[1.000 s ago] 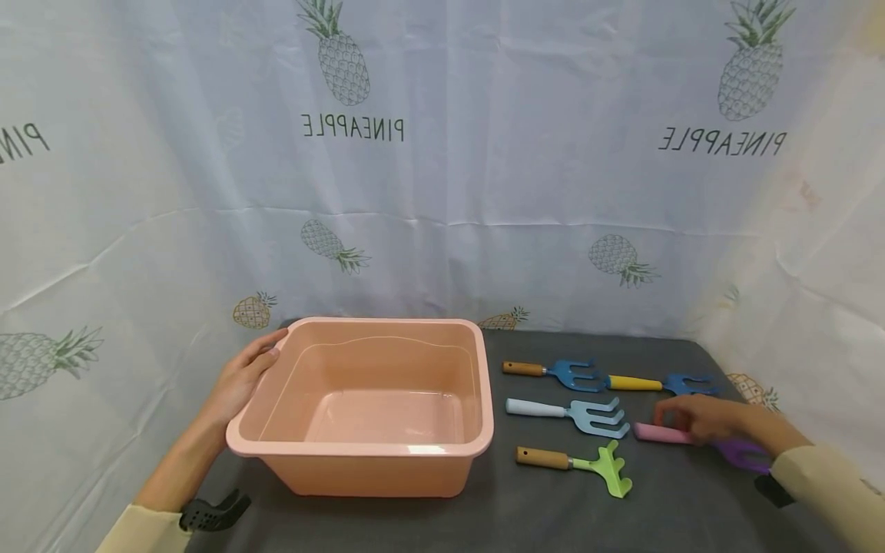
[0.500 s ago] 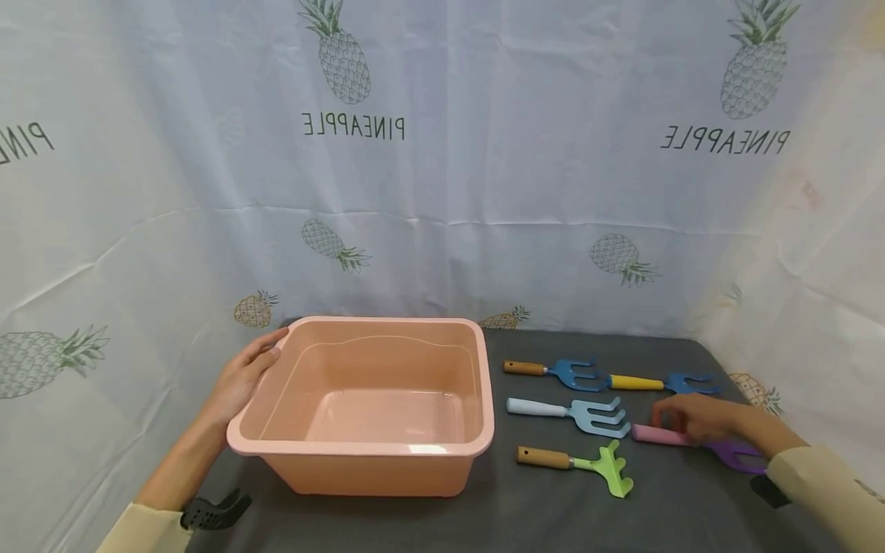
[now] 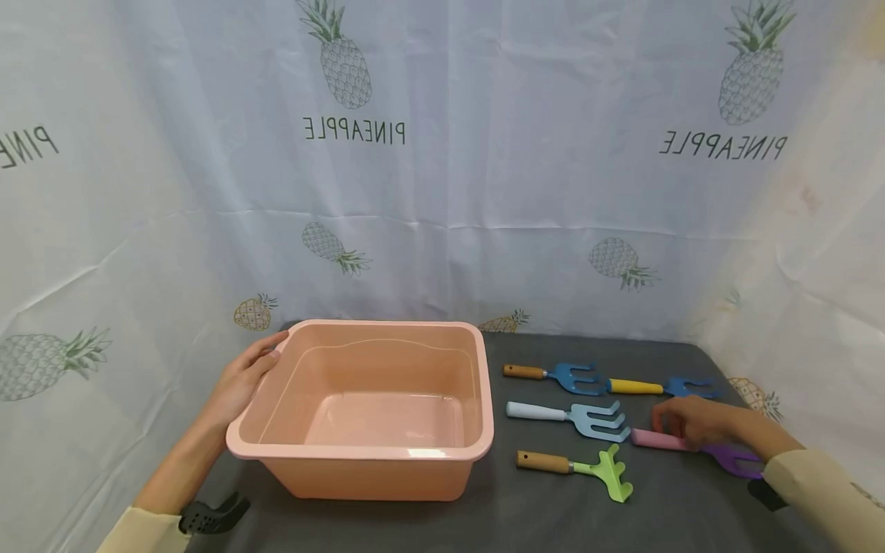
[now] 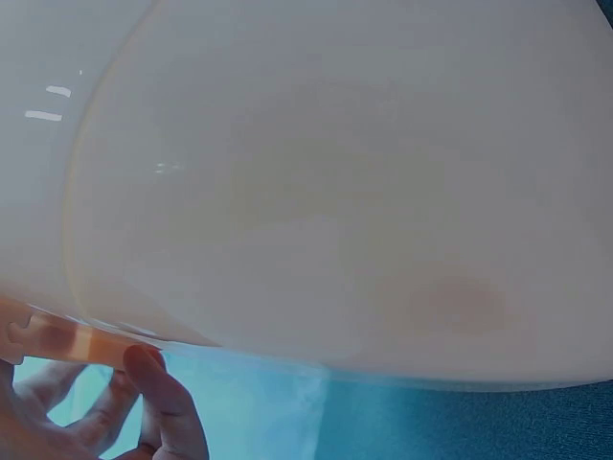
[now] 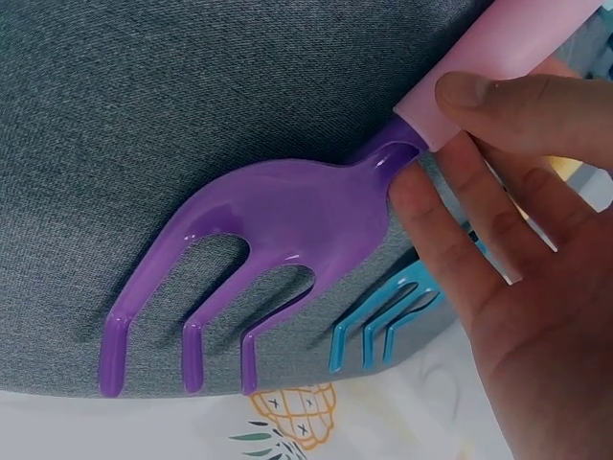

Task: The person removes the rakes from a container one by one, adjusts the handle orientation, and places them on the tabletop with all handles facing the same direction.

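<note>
A peach plastic basin (image 3: 373,466) stands on the dark table, left of centre in the head view. My left hand (image 3: 242,384) grips its left rim; in the left wrist view the thumb (image 4: 168,407) is at the rim and the other fingers are beyond it. At the right, my right hand (image 3: 698,420) pinches the pink handle of a purple hand fork (image 5: 287,211), thumb on one side and fingers on the other. The fork's three bent tines point away from the hand, low over the dark cloth in the right wrist view.
Between basin and right hand lie a blue fork with wooden handle (image 3: 524,372), a yellow-handled blue fork (image 3: 634,386), a light blue fork (image 3: 535,412) and a green rake (image 3: 542,461). A pineapple-print curtain (image 3: 449,169) surrounds the table (image 3: 567,530).
The right hand and the purple hand fork have shifted slightly left. The left hand and the basin keep their place.
</note>
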Motion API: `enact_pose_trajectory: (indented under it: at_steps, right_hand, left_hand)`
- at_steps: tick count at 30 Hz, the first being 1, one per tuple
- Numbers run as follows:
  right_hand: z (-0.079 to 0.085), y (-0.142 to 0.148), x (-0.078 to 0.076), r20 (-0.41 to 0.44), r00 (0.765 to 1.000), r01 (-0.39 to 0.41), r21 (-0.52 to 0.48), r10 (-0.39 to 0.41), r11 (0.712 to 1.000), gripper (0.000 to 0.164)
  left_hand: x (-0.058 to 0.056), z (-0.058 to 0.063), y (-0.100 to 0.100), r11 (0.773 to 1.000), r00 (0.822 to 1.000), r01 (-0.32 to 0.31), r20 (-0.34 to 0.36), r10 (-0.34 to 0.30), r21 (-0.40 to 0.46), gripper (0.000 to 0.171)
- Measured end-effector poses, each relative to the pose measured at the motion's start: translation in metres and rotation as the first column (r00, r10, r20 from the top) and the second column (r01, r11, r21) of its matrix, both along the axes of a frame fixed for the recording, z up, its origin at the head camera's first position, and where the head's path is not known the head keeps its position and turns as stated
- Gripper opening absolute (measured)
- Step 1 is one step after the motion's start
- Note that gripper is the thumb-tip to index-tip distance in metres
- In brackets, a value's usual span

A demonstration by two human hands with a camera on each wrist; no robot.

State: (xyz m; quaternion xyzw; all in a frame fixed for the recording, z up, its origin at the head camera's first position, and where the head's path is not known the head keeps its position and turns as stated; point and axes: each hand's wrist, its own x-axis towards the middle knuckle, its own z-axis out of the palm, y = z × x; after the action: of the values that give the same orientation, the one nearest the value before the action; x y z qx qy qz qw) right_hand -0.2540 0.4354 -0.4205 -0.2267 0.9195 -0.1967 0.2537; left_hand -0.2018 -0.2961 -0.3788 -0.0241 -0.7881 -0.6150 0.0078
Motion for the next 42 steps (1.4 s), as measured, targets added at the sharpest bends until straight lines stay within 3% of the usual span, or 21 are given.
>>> enact_pose_trajectory:
  at_steps: [21, 29, 42]
  right_hand:
    - [-0.006, 0.001, 0.002, -0.11, 0.992, -0.058, -0.007, 0.057, 0.998, 0.045]
    - [-0.013, 0.003, 0.003, -0.092, 0.995, -0.031, -0.032, 0.028, 0.999, 0.05]
    - [0.003, -0.001, 0.005, -0.072, 0.997, 0.032, 0.05, -0.029, 0.998, 0.047]
  left_hand:
    - [-0.001, 0.001, 0.002, 1.0, 1.0, -0.017, 0.001, 0.017, 0.006, 0.067]
    - [0.0, 0.001, 0.0, 1.0, 1.0, -0.02, -0.008, 0.02, -0.002, 0.067]
    - [-0.001, 0.0, 0.0, 1.0, 1.0, -0.021, -0.006, 0.021, -0.022, 0.065]
